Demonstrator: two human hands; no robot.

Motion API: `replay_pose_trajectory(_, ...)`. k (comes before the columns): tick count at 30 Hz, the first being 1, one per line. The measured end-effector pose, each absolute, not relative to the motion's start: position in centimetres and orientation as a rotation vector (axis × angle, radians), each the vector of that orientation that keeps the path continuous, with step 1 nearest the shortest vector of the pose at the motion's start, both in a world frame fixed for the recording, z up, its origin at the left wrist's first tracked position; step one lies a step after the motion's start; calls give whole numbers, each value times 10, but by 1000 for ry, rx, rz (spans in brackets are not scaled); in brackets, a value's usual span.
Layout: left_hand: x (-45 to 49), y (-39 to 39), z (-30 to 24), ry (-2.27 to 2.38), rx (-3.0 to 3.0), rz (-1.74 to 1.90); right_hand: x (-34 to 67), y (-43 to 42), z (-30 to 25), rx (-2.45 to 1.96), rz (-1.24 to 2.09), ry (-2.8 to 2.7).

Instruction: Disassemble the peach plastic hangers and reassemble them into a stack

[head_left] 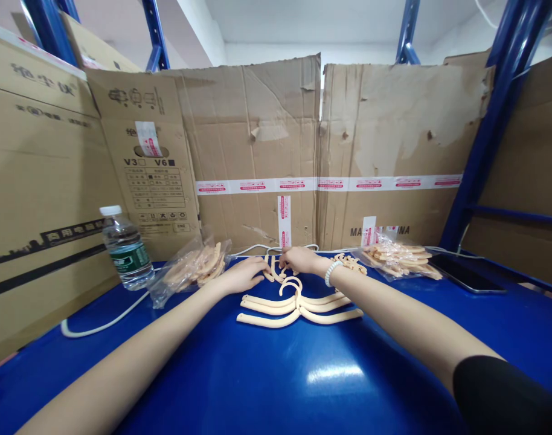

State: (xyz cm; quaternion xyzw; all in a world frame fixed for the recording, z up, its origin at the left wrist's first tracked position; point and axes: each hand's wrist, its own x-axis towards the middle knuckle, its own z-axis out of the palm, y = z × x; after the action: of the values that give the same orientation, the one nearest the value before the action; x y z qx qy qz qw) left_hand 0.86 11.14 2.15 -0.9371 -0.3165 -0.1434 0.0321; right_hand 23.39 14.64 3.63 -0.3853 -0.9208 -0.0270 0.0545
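Both my arms reach forward over a glossy blue table (258, 374). My left hand (242, 275) lies with its fingers stretched toward a small cluster of cream plastic hanger parts (276, 273). My right hand (298, 260), with a white bead bracelet on the wrist, has its fingers curled on those same parts and seems to pinch one. Just in front of the hands lies a stack of cream hangers (298, 308), their hooks pointing away from me. More loose cream parts (351, 263) lie beyond my right wrist.
A water bottle (125, 249) stands at the left beside a clear bag of cream parts (194, 266). Another such bag (400, 257) lies at the right, near a dark tablet (464, 275). A white cable (99, 326) runs along the left. Cardboard boxes (258, 151) wall the back and sides.
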Motion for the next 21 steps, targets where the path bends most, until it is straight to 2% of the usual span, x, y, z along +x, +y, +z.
replay_pose_trajectory(6,10,114,22,-1011,-2909,-408,239,149,32,-989,-1,-2673)
replay_pose_trajectory(12,11,109,25,-1054,-2936,-428,254,153,35,-908,218,-2208)
replay_pose_trajectory(21,6,59,39,-1065,-3008,-791,277,87,53,-872,877,-1498)
